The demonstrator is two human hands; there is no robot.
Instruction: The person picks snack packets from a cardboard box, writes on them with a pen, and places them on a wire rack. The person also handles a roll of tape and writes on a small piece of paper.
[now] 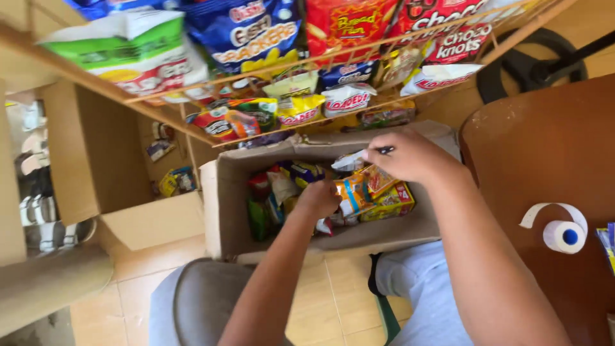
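1. The cardboard box [224, 205] at frame centre is open on top, but snack packets [378, 192] crowd its floor.
2. The wire rack [307, 64] overhangs its upper edge, limiting room above.
3. At right, a brown table [544, 154] closes in.
4. Tiled floor [327, 301] at bottom centre lies open between the knees.

1. Matt brown corrugated card, dull and slightly fibrous: the cardboard box [224, 211].
2. Glossy printed plastic film, crinkled and catching light: the snack packets [375, 192] inside, and the hanging bags [256, 32] above.
3. Thin wire, pale and smooth: the rack [359, 51].
4. Smooth brown surface with a faint sheen: the round table [544, 147].
5. Soft white matt paper: the tissue roll [564, 234].
6. Matt pale tile: the floor [327, 314].
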